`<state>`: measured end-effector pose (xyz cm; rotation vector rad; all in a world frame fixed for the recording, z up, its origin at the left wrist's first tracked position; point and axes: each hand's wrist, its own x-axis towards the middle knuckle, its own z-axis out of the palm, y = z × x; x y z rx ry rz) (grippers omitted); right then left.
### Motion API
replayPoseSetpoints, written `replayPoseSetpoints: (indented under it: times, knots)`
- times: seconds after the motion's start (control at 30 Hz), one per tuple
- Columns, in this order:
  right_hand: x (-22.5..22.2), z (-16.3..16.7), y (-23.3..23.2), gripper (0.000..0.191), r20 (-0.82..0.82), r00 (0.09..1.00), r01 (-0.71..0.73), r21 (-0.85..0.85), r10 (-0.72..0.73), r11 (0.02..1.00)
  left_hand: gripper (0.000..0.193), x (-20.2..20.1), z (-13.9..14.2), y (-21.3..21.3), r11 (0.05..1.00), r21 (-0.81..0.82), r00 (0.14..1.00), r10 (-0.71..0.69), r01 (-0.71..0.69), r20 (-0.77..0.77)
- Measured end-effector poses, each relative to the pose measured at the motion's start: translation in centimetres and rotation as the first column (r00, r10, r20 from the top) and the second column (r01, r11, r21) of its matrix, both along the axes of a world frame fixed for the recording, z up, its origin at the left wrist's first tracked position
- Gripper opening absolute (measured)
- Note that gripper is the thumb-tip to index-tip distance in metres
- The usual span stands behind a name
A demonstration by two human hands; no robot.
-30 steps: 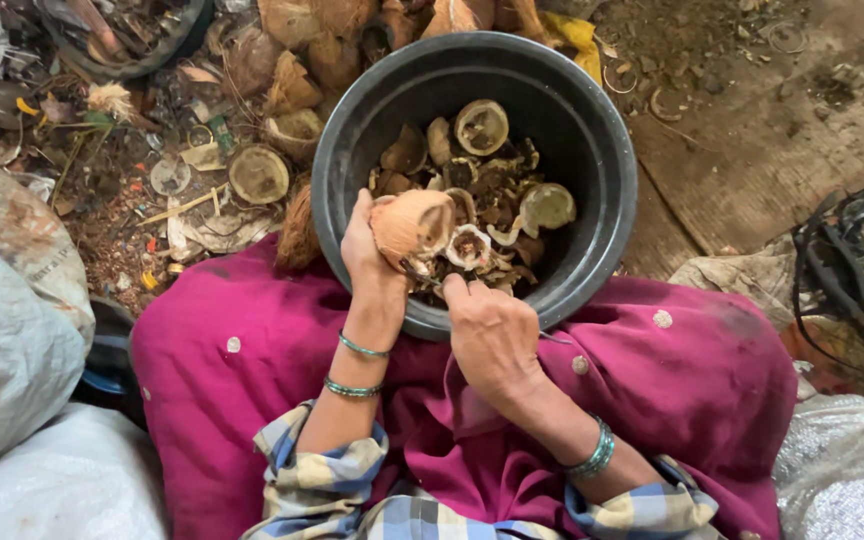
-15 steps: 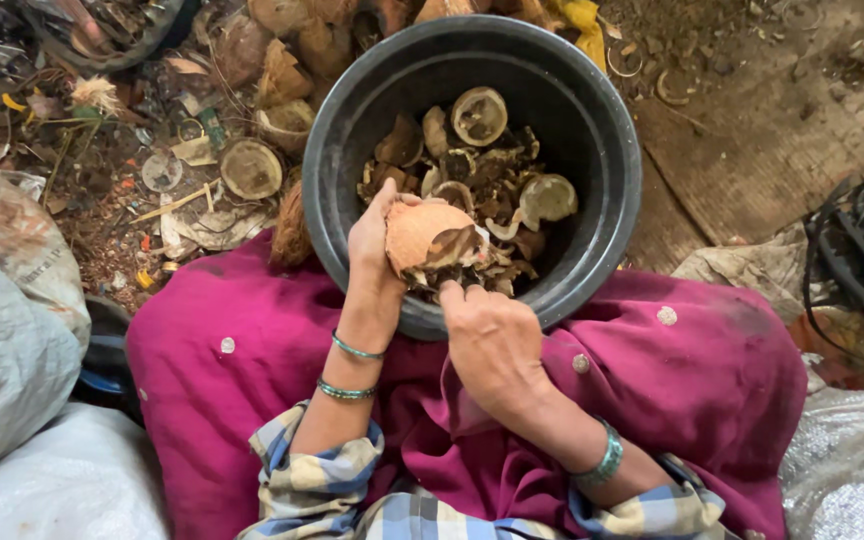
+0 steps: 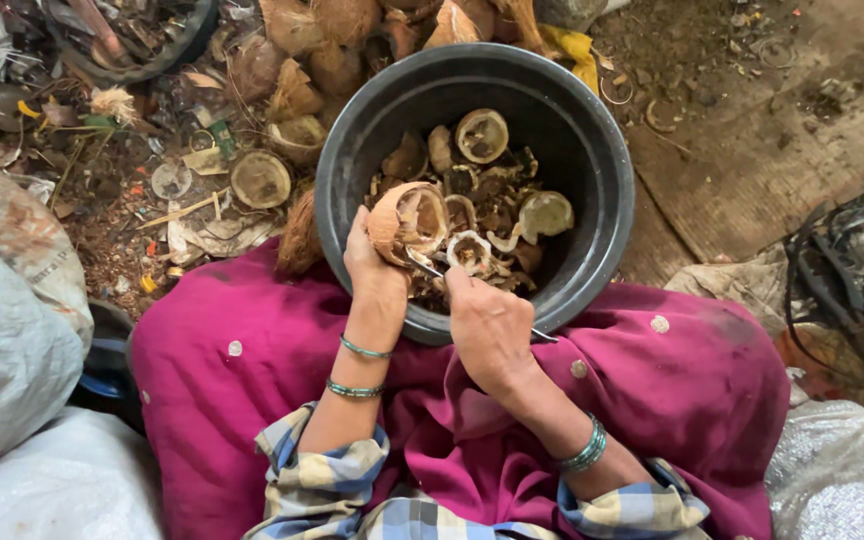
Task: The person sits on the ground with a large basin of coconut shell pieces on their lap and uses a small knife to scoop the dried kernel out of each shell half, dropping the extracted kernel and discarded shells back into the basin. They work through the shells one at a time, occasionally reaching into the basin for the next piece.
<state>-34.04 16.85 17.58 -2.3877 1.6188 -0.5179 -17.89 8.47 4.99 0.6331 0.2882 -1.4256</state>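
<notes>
Since a moment ago, our left hand [image 3: 372,262] has tilted the coconut half [image 3: 407,218] so its hollow faces up. We have the dark tub [image 3: 592,240] resting on our magenta lap [image 3: 712,380], shell pieces [image 3: 482,135] heaped inside. Our left hand grips the coconut half over the tub. Our right hand [image 3: 490,325] is closed around a thin metal blade [image 3: 424,264], whose tip touches the coconut's rim.
</notes>
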Motion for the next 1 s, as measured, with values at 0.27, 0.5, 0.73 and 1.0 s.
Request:
replayPoseSetpoints:
  times: [0.27, 0.5, 0.73, 1.0]
  knots:
    - [-3.1, 1.2, -1.2, 0.016, 0.043, 0.991, -0.134, 0.110, 0.130, 0.985, 0.042, -0.4, -0.1, 0.1, 0.958, -0.165, 0.972, -0.231, 0.233, 0.033]
    - [-3.0, 1.0, 0.1, 0.017, -0.183, 0.973, -0.131, 0.047, 0.138, 0.990, 0.042, -1.5, 2.5, 0.4, 0.919, -0.094, 0.910, -0.358, 0.383, 0.208]
    - [0.8, -1.8, 0.4, 0.010, -0.235, 0.972, -0.040, -0.121, 0.010, 0.992, 0.045, -1.3, 2.3, -0.2, 0.990, 0.089, 0.930, -0.135, 0.112, 0.341]
    - [0.9, -1.9, -1.6, 0.008, -0.124, 0.992, -0.007, -0.180, -0.016, 0.984, 0.038, -2.6, 0.5, -1.4, 0.986, 0.119, 0.991, 0.107, -0.116, 0.081]
